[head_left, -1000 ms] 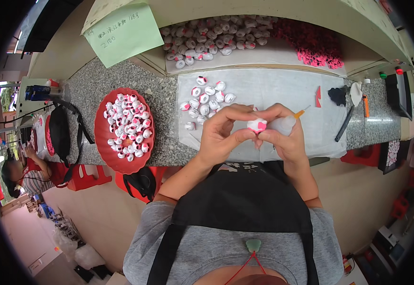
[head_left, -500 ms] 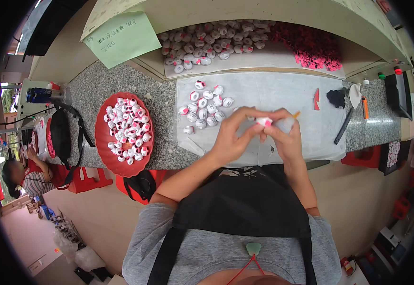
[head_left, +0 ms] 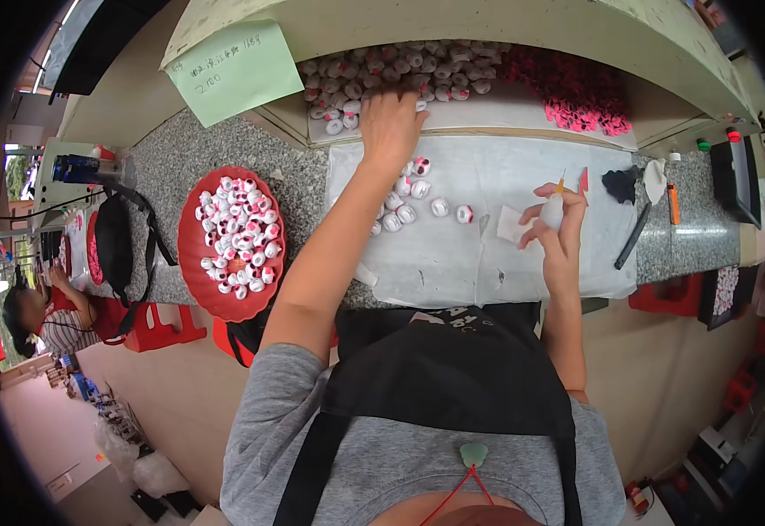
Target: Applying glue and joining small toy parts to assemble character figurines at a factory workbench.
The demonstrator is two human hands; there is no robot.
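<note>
Left hand (head_left: pixel 391 127) at the heap of white-and-pink pieces (head_left: pixel 439 70) on the shelf (head_left: pixel 496 107); fingertips hidden, can't tell if gripping. Right hand (head_left: pixel 565 235) holds an orange-tipped translucent bottle (head_left: pixel 553 213) above the table's white sheet (head_left: pixel 452 267), where loose pieces (head_left: pixel 439 207) lie.

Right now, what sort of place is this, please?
Probably an assembly workshop: heaped white pieces on a shelf, a red dish of similar pieces, and a nozzled bottle in the right hand.

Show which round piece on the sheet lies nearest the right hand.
The rightmost piece, white with pink; the others on the white sheet all lie farther left.
</note>
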